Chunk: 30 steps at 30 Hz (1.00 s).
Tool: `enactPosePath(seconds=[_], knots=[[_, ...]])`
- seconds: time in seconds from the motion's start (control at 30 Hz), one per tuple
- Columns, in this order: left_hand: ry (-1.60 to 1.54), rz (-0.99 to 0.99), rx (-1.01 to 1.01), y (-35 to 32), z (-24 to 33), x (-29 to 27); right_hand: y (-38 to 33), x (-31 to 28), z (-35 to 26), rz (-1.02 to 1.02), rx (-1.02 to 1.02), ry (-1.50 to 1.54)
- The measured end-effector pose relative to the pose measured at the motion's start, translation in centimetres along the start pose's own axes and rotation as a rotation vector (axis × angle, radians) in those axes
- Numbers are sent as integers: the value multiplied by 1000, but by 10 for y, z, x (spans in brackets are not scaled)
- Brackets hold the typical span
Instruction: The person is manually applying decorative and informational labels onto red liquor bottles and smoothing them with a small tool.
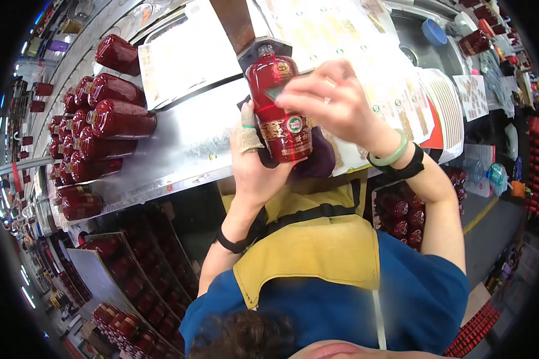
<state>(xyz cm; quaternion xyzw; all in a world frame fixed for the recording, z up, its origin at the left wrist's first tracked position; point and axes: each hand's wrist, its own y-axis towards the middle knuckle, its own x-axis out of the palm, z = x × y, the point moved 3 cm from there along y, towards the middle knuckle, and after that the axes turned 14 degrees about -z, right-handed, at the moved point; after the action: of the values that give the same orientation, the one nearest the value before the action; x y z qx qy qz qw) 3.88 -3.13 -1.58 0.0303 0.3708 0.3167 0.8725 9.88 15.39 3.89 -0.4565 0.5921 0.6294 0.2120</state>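
A glossy dark red glass bottle (pixel 274 69) with gold decoration and a round green-and-white emblem lies tilted in front of me, its neck by a brown metal bracket (pixel 232 25). My left hand (pixel 257 173) grips the bottle's lower end from the left and below. A beige wrap covers one of its fingers. My right hand (pixel 344 107) is closed, pinching a small, thin, dark grey-green flat piece (pixel 273 93) against the bottle's upper side. A dark cloth-like pad (pixel 317 157) shows beneath the bottle.
Several red bottles (pixel 123 118) stand grouped on the left of the metal table (pixel 185 134). Decal sheets (pixel 332 36) cover its far and right parts, beside a stack of pale sheets (pixel 446 107). A sink (pixel 413 45) with a blue bowl (pixel 434 32) is at far right. Racked bottles (pixel 398 209) stand below.
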Motion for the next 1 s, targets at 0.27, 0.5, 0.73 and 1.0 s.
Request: enactPosePath(seconds=[0.27,0.5,0.73,1.0], knots=[[-136,-140,-73,-10,-20,-1,12,-17,30,24,387,516],[139,5,59,-1,2,5,-30,-1,8,-279,873,951],[30,-23,27,-7,-5,-2,-62,36,-2,-228,999,1220],[-101,6,69,-17,-16,3,-61,43,-8,-91,968,1345]])
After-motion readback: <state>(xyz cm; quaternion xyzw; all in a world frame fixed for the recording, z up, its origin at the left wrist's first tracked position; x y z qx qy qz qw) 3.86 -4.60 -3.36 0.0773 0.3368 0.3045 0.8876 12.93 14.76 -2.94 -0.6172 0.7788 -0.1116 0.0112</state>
